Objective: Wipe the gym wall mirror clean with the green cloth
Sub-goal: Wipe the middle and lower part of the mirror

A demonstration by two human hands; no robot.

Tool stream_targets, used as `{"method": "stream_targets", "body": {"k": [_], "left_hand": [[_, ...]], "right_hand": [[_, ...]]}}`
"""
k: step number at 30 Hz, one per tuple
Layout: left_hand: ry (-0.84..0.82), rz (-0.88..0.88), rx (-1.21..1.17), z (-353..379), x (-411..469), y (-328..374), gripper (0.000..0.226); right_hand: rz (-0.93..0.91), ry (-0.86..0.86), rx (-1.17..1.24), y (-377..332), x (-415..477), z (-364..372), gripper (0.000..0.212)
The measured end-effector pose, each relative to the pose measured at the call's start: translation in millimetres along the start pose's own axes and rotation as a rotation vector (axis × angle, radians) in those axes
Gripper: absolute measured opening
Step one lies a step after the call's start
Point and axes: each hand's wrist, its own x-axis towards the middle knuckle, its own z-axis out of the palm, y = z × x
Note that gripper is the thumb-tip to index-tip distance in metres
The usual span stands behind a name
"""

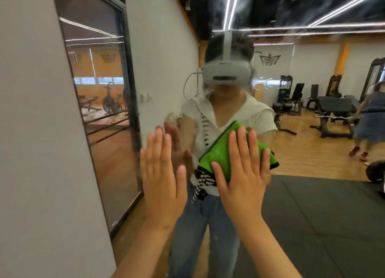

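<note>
Gym wall mirror (312, 144), a broad sheet of glass, takes up most of the view in front of the person. Hazy white streaks (281, 7) smear its upper part, across the reflected ceiling lights. At the left are a plain grey wall (31, 132) and a tall black-framed glass panel (100, 111).

In the mirror I can see a black rubber floor mat (323, 215) low down and dark padded weight machines (333, 111) on the wooden floor behind. The person's own reflection wears a white headset (226, 73), a white top and jeans.

A bright green cloth (220, 152), fuzzy with black-stitched edging, sits flat on the glass at the chest of that reflection. The right hand (243, 173) lies over it and presses it to the mirror, fingers (239, 144) straight and slightly spread, not curled round it.

The left hand (162, 177) is just beside, bare palm flat on the glass. Its fingers are straight and close together, meeting their own reflection.
</note>
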Motion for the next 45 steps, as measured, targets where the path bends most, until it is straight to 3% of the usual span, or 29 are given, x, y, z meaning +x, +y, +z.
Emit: {"method": "stream_targets", "body": {"k": [6, 15, 21, 26, 28, 31, 33, 36, 39, 42, 45], "left_hand": [[-0.045, 0.043, -0.046, 29, -13, 16, 0.058], [0.003, 0.099, 0.092, 49, -16, 6, 0.062], [0.010, 0.115, 0.002, 47, -15, 2, 0.060], [0.020, 0.152, -0.041, 45, -15, -1, 0.056], [0.014, 0.180, -0.042, 45, -18, -4, 0.056], [0.016, 0.193, -0.040, 48, -20, -8, 0.056], [0.027, 0.187, -0.057, 49, -20, -7, 0.056], [0.051, 0.188, -0.154, 47, -18, -5, 0.049], [0.053, 0.202, -0.190, 47, -18, -8, 0.042], [0.062, 0.207, -0.179, 49, -19, -8, 0.043], [0.079, 0.211, -0.185, 50, -19, -7, 0.047]], "right_hand": [[0.010, -0.018, 0.004, -5, -3, 1, 0.081], [-0.095, -0.007, -0.112, 5, -16, 13, 0.066], [-0.063, 0.030, -0.144, -4, -21, 21, 0.066], [-0.192, -0.011, -0.197, 22, -31, 10, 0.057], [-0.105, 0.025, -0.196, 35, -28, 2, 0.053], [0.175, 0.143, -0.107, 17, -12, 5, 0.052], [0.224, 0.147, -0.054, -8, -9, 16, 0.052], [0.011, 0.022, -0.079, -19, -29, 25, 0.050], [-0.144, -0.030, -0.139, 14, -40, 8, 0.050], [0.083, 0.064, -0.089, 40, -24, -9, 0.051], [0.351, 0.203, 0.039, 21, 1, -3, 0.051]]}}
